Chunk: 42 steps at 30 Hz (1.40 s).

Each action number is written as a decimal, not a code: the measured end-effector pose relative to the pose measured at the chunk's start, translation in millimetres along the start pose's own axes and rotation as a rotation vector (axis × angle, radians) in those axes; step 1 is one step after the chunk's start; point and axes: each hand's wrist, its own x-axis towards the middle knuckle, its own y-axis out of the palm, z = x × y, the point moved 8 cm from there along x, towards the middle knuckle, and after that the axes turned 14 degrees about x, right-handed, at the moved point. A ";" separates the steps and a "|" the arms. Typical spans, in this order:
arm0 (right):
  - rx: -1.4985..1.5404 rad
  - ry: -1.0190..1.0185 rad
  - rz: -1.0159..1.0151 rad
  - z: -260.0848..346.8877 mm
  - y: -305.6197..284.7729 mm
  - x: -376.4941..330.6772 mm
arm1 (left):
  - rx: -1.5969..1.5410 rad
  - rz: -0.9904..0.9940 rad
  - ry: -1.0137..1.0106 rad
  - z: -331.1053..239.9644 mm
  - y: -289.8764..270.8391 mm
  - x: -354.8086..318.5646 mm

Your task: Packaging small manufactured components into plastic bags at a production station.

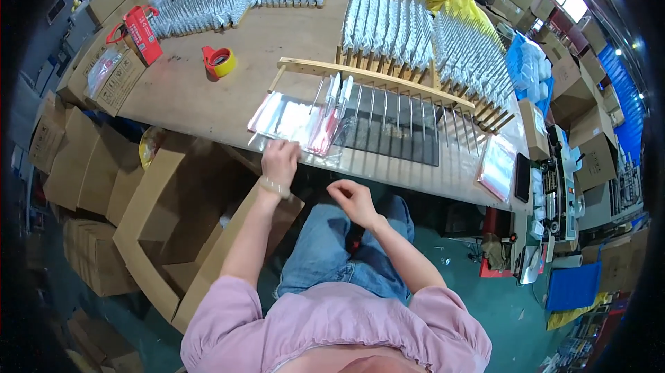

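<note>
My left hand (280, 162) is at the table's near edge, fingers curled down on the near edge of a stack of clear plastic bags (278, 121). Its fingertips are partly hidden, and they appear closed on a bag's edge. Above my lap, short of the table, hovers my right hand (355, 201), its thumb and fingers drawn together; anything between them is too small to make out. Beyond the bags runs a wooden bar (388, 82) with a row of thin metal rods (385, 118) pointing toward me. White wrapped pieces (338, 90) sit on the leftmost rods.
Racks of upright rods with white pieces (384, 23) fill the table's far side. Yellow tape in a red dispenser (220, 63) lies to the left. A dark phone (522, 178) and another bag stack (498, 166) lie at the right. An open carton (156, 214) stands below my left arm.
</note>
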 end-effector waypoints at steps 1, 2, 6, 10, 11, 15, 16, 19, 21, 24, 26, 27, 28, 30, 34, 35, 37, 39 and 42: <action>0.063 0.079 -0.036 -4.7 3.8 7.6 | 0.029 -0.019 0.051 -9.6 -15.8 -16.0; 0.118 0.161 -0.079 -12.0 4.4 12.1 | 0.048 -0.037 0.105 -22.2 -25.9 -31.2; 0.145 0.152 -0.041 -19.5 25.5 27.2 | 0.062 -0.002 0.193 -50.3 -50.2 -72.5; 0.084 0.095 -0.004 -22.5 25.0 26.2 | 0.053 0.018 0.216 -52.9 -45.2 -88.5; 0.082 0.096 -0.007 -20.0 22.9 25.1 | 0.059 0.036 0.213 -53.1 -44.7 -88.1; -0.182 0.080 0.060 -6.6 11.9 20.4 | -0.194 0.129 0.015 -49.3 -35.0 -80.6; -0.082 0.118 0.106 -4.3 12.0 17.9 | -0.318 0.168 -0.085 -45.8 -31.2 -78.4; 0.119 0.192 0.200 4.0 11.8 12.5 | -0.739 0.423 -0.365 -38.6 4.4 -86.2; 0.143 0.226 0.254 7.4 11.9 11.1 | -0.948 0.550 -0.508 -40.9 18.7 -90.9; 0.131 0.249 0.302 14.1 8.2 9.0 | -1.055 0.578 -0.411 -53.8 14.8 -81.5; 0.084 0.256 0.341 16.8 7.8 7.2 | -1.153 0.598 -0.433 -56.5 16.7 -80.8; 0.085 0.256 0.341 15.5 7.7 6.4 | -1.253 0.619 -0.452 -59.9 17.2 -79.7; 0.317 0.264 0.350 15.3 10.6 4.6 | -1.352 0.639 -0.470 -63.1 17.2 -78.7; 0.782 0.274 0.358 18.1 14.2 1.5 | -1.500 0.631 -0.571 -66.5 17.7 -78.5; 0.547 0.209 0.075 10.9 -2.5 3.6 | -1.598 0.533 -0.784 -70.6 17.4 -79.0; 0.546 0.210 0.074 11.3 -1.9 2.7 | -1.401 0.464 -0.775 -62.7 16.4 -78.8; -0.019 -0.255 -0.018 51.3 -10.3 -0.5 | -1.205 0.394 -0.764 -54.3 13.3 -80.2; -0.306 -0.483 -0.061 73.7 -7.4 -10.9 | -1.015 0.288 -0.689 -47.6 4.5 -78.0; -0.759 -0.573 0.096 78.9 7.0 -23.4 | -0.866 0.220 -0.647 -39.0 -2.2 -75.9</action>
